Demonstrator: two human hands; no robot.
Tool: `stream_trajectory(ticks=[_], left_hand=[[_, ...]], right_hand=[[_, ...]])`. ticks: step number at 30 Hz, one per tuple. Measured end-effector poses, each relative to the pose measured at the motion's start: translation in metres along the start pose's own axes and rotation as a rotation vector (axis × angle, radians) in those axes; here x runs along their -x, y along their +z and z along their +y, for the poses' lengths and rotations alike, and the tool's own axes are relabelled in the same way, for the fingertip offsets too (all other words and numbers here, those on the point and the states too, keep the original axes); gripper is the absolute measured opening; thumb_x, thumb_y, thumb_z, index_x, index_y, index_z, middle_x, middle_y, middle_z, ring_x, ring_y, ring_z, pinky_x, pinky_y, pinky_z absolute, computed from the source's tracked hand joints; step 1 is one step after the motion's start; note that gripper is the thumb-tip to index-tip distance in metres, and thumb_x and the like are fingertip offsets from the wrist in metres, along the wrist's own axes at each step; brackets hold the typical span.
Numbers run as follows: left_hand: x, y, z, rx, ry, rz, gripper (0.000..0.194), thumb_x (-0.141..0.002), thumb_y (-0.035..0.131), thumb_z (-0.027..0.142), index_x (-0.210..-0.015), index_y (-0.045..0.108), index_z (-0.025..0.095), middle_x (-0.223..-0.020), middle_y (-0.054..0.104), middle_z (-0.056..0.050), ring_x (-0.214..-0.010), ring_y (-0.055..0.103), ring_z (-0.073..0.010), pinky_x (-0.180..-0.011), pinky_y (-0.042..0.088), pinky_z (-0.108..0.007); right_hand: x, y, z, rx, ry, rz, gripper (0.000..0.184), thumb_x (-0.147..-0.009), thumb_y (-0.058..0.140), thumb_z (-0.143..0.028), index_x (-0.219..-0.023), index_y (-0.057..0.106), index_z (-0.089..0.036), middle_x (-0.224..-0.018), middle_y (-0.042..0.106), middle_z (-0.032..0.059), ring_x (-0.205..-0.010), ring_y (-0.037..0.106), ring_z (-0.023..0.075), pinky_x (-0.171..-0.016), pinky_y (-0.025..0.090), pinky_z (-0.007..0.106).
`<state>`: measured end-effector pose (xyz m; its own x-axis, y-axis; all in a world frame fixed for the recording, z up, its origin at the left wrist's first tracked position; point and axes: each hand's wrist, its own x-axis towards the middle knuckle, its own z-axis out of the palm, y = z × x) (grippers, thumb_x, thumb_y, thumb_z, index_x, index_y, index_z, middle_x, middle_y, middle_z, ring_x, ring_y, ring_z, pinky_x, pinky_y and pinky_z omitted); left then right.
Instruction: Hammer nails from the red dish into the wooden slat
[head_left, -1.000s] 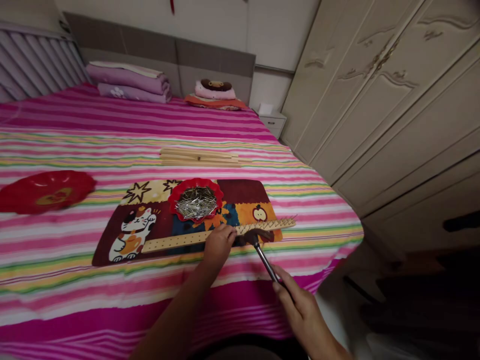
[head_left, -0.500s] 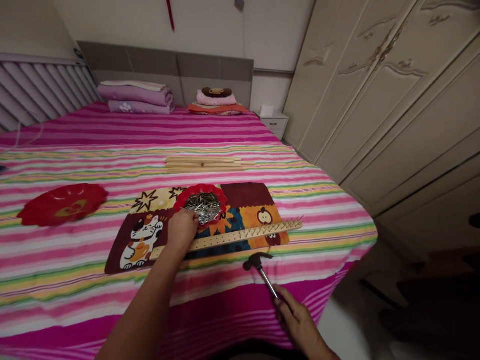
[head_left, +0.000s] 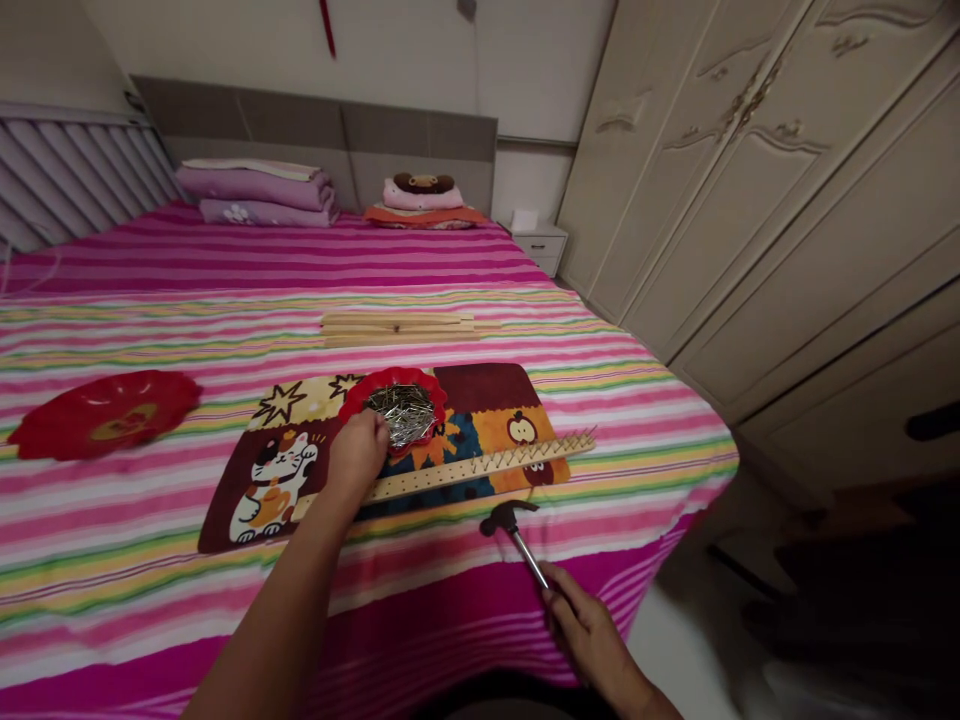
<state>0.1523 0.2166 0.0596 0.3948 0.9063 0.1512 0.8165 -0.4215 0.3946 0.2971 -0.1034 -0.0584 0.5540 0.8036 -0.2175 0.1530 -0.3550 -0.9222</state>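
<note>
Across a bed [head_left: 442, 610] covered in striped pink, white, green and yellow fabric, a cat-print mat [head_left: 480, 388] is laid out, with a drilled wooden strip [head_left: 427, 482] resting on it. The strip's long axis is run mostly left to right, with the right end angled a bit farther off and poked past the mat's edge. Its right-hand stretch is studded with upright and leaning nails [head_left: 525, 455]; the holes toward the left are bare, and part of it is hidden by the left arm.

The left hand [head_left: 361, 450] is held at the near-left rim of a red scalloped bowl [head_left: 349, 402] filled with loose nails [head_left: 409, 415] — fingers bunched narrow, but whether a nail is pinched can't be told. A claw hammer [head_left: 529, 556] is gripped by its handle in the right hand [head_left: 589, 625], head pointed away and slightly left, claw turned right.

More wooden strips [head_left: 397, 328] are laid beyond the mat, a red tray [head_left: 112, 412] off left. Folded bedding [head_left: 259, 190] is stacked by the grey headboard [head_left: 292, 125] — pale wardrobe [head_left: 697, 200] on the right.
</note>
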Motion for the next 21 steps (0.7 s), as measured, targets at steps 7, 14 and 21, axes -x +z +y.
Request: stream_trajectory(ticks=[7,14,21], left_hand=[[0.021,0.02,0.023,0.833,-0.087,-0.189,0.023,-0.061,0.062,0.038,-0.073,0.063,0.018,-0.063,0.066,0.0,-0.06,0.059,-0.0142,-0.06,0.046,-0.025],[0.039,0.052,0.047,0.923,-0.062,-0.26,0.02,-0.059,0.065,0.036,-0.068,0.065,0.019,-0.06,0.065,0.002,-0.056,0.056,-0.0115,-0.052,0.042,-0.022],[0.04,0.059,0.048,0.9,-0.073,-0.225,0.016,-0.06,0.063,0.032,-0.069,0.066,0.019,-0.063,0.066,0.002,-0.06,0.059,-0.0127,-0.056,0.044,-0.023]], right_hand=[[0.0,0.001,-0.001,-0.021,0.008,-0.026,0.046,-0.085,0.045,-0.045,-0.118,0.058,-0.015,-0.055,0.043,-0.0051,-0.048,0.04,0.0115,-0.043,0.034,0.021],[0.0,0.0,-0.004,-0.035,-0.016,-0.045,0.044,-0.085,0.044,-0.046,-0.115,0.059,-0.017,-0.055,0.04,-0.0056,-0.047,0.038,0.0111,-0.041,0.032,0.021],[0.001,0.001,-0.005,-0.032,-0.001,0.003,0.042,-0.085,0.046,-0.045,-0.113,0.06,-0.017,-0.054,0.04,-0.0057,-0.047,0.039,0.0109,-0.041,0.033,0.021]])
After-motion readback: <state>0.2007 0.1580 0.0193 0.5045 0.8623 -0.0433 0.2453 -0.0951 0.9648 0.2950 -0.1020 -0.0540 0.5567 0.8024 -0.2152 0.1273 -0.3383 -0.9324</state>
